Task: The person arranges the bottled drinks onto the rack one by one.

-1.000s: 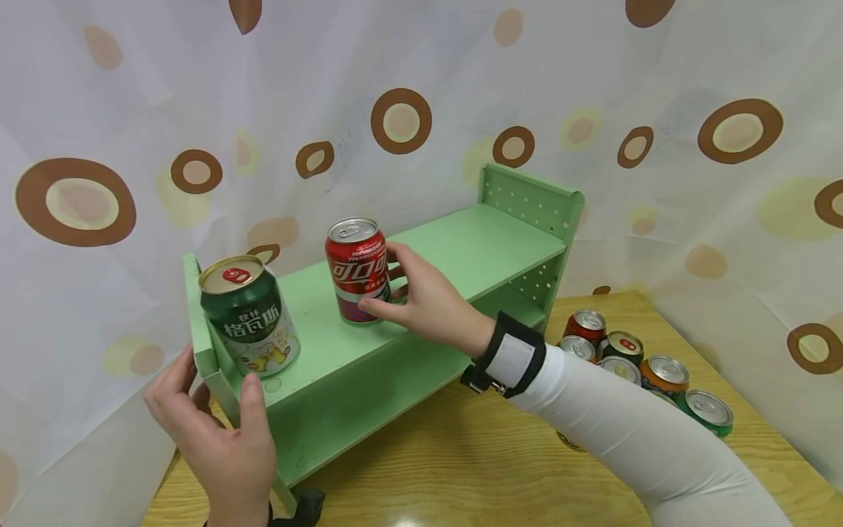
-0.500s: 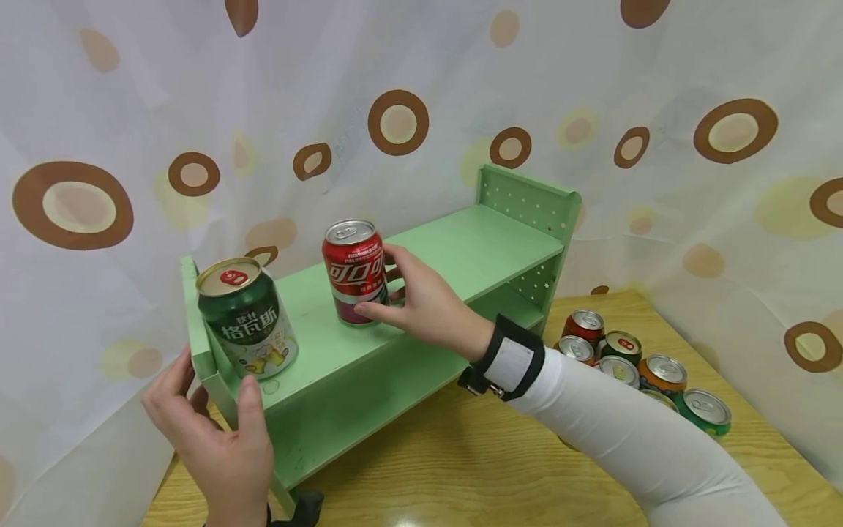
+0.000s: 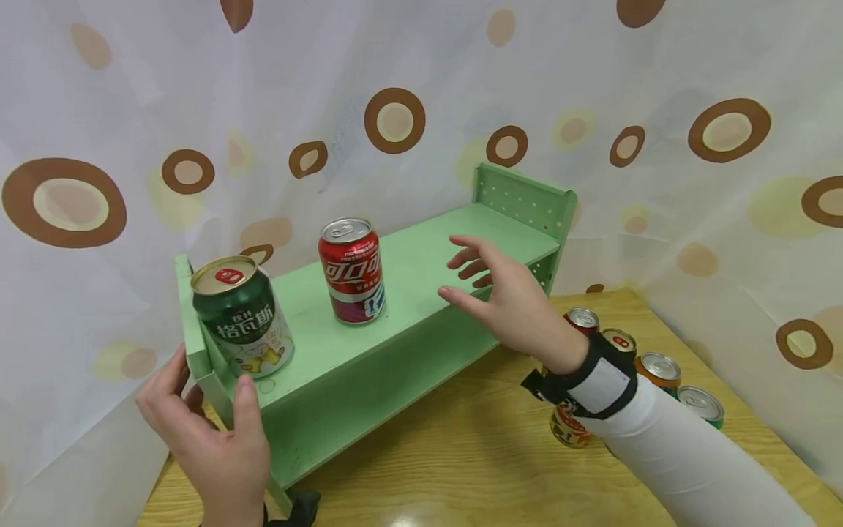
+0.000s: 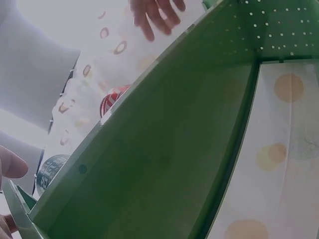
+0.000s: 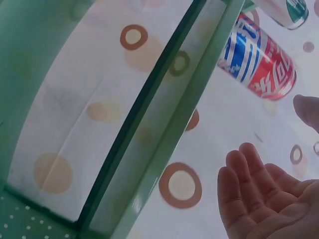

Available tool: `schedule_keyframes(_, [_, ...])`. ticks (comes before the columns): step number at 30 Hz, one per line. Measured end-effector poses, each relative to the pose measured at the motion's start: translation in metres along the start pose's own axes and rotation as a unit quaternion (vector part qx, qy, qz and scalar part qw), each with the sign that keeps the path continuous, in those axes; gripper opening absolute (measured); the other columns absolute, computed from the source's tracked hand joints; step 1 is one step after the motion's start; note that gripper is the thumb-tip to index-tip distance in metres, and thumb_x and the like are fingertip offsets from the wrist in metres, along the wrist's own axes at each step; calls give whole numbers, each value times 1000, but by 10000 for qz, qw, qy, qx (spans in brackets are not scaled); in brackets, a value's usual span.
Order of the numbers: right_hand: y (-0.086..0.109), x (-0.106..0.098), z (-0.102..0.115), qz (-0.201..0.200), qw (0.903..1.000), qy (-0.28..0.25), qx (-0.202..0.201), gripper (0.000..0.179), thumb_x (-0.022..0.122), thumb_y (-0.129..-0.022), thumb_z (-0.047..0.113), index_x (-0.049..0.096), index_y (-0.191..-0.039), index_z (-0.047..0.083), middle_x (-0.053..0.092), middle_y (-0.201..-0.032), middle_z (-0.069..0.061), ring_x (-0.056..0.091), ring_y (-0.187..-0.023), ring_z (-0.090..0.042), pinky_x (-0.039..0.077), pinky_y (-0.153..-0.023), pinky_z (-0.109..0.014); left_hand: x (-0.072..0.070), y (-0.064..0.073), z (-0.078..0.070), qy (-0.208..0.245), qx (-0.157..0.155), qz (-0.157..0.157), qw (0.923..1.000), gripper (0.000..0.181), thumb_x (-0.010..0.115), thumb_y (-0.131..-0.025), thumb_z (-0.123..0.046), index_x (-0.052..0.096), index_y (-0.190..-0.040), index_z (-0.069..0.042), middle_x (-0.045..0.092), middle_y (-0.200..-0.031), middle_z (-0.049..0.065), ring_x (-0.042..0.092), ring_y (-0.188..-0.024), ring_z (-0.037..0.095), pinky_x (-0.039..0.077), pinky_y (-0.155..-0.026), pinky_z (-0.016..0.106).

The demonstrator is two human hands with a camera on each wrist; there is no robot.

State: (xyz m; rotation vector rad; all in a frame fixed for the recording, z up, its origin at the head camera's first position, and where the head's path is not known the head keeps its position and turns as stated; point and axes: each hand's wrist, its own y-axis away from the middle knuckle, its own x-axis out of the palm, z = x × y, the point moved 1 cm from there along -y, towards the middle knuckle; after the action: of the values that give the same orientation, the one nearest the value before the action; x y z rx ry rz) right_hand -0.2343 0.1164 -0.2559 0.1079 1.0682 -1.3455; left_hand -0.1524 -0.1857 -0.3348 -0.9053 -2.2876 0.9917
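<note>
A green two-tier shelf (image 3: 421, 256) stands on the wooden table. My left hand (image 3: 211, 439) grips its left end, fingers behind the end panel and thumb in front. Just inside that panel a green-and-white drink can (image 3: 244, 322) with a gold top is upright on the upper tier. To its right, with a gap between, stands a red Coca-Cola can (image 3: 352, 271), also upright. My right hand (image 3: 514, 300) hovers off the shelf's front edge, thumb and fingers apart, holding nothing. In the right wrist view its palm (image 5: 264, 204) shows below the red can (image 5: 261, 59).
On the table at the right several drink cans stand grouped, among them an orange one (image 3: 658, 369), partly hidden by my right forearm. A patterned sheet (image 3: 421, 58) hangs behind the shelf. The raised right end panel (image 3: 520, 197) has small holes.
My right hand has let go of the Coca-Cola can and drawn back to the right, fingers spreading. The can stays standing on the upper tier. My left hand keeps its place.
</note>
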Motion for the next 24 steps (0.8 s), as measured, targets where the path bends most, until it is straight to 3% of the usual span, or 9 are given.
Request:
schedule_keyframes(8, [25,-17,-33,-110,9993,42,347,51,70,-98,21,53,-144,8,65,-117,-12,64,-108,-29,52,-97,-47,0,0,-1,-23,-17,-23,10000,61,61,-84,2,46,-143,0,39,-135,-4,44,-128,18,44,-96,22])
schedule_keyframes(16, [46,-30,-62,-531,9965,252,598,41,68,-100,20,60,-136,4,68,-116,-15,64,-106,-29,53,-92,-50,1,0,-1,-87,-98,-8,9999,60,60,-84,4,45,-142,1,38,-135,-4,43,-129,17,44,-96,21])
schedule_keyframes(24, [73,-36,-86,-743,9914,464,967,41,66,-101,24,61,-136,4,67,-115,-15,64,-101,-25,49,-80,-13,2,0,0,15,-27,-51,10000,62,61,-83,3,45,-143,0,39,-135,-3,44,-128,19,43,-95,23])
